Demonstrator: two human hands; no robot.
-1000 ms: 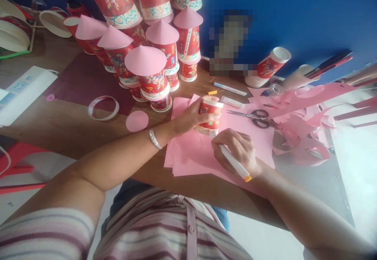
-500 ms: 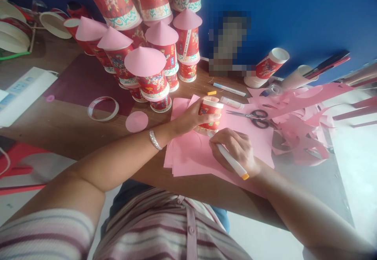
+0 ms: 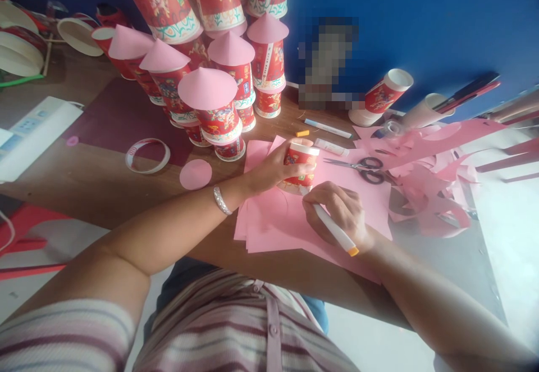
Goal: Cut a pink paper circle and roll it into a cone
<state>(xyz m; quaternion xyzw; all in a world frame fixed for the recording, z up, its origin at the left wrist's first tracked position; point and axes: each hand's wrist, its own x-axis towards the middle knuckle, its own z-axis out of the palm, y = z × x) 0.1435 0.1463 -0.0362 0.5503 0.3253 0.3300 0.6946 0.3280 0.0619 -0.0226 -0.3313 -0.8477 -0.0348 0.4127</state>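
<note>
My left hand (image 3: 280, 167) is wrapped round a red paper cup (image 3: 301, 161), which stands on a stack of pink paper (image 3: 269, 226). In my right hand (image 3: 337, 209) is a white marker pen (image 3: 336, 229) with an orange end, gripped like a pencil. Its tip is down by the cup's lower edge, partly hidden by my fingers. A thin curved line shows on the pink sheet left of the pen. Just right of the cup lie scissors (image 3: 362, 165) with dark handles, on the paper. An orange pen cap (image 3: 302, 133) rests behind the cup.
Stacked red cups with pink paper cones (image 3: 208, 88) rise at the back left. Pink paper scraps (image 3: 438, 164) heap at the right. A blue-capped marker (image 3: 328, 128), a cut cup ring (image 3: 147, 155), a pink disc (image 3: 196, 175) and a power strip (image 3: 37, 136) lie about.
My right hand and the marker have shifted slightly to the right along the cup's base. My left hand and the cup stay in place.
</note>
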